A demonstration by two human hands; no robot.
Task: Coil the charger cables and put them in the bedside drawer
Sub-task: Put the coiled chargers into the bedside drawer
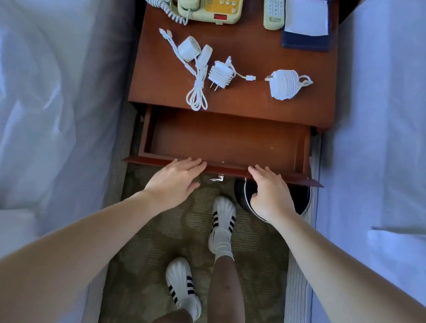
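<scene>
The drawer [224,139] stands pulled out; the left hand [176,178] and right hand [269,191] rest flat on its front edge, fingers straight, grasping nothing; on the table [245,46] behind lie the left charger [189,49], its cable bundle lengthwise toward the drawer; the middle charger [219,76], prongs toward the drawer; the right charger [284,84], prongs leftward.

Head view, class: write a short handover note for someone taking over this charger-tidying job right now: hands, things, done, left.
Left hand and right hand: both open, fingers flat on the front edge of the drawer, holding nothing.
Drawer stands open; no charger in it.
On the nightstand: left charger, cable bundled in a loop; middle charger and right charger, cables wrapped round them.
Done: cables look coiled, drawer open.
Left: move all three chargers into the drawer.
</scene>
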